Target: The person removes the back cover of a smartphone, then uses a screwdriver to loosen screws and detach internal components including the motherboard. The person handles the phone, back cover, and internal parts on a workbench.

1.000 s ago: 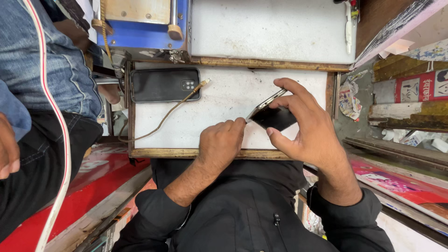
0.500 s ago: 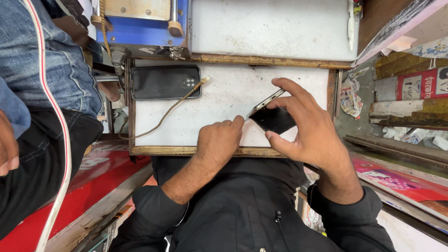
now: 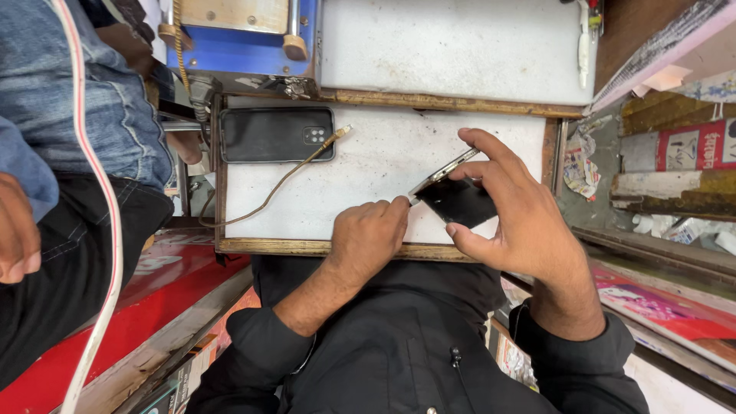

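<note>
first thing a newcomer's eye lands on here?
Probably the two hands at the near edge of the white work board: the right hand tilts a dark phone on edge, while the left hand touches its corner with its fingertips. Next, the second black phone lying flat at the board's far left, a cable ending beside it.

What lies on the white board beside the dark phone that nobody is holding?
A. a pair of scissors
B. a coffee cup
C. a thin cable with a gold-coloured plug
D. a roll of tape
C: a thin cable runs across the white board, its plug end by the dark phone.
</note>
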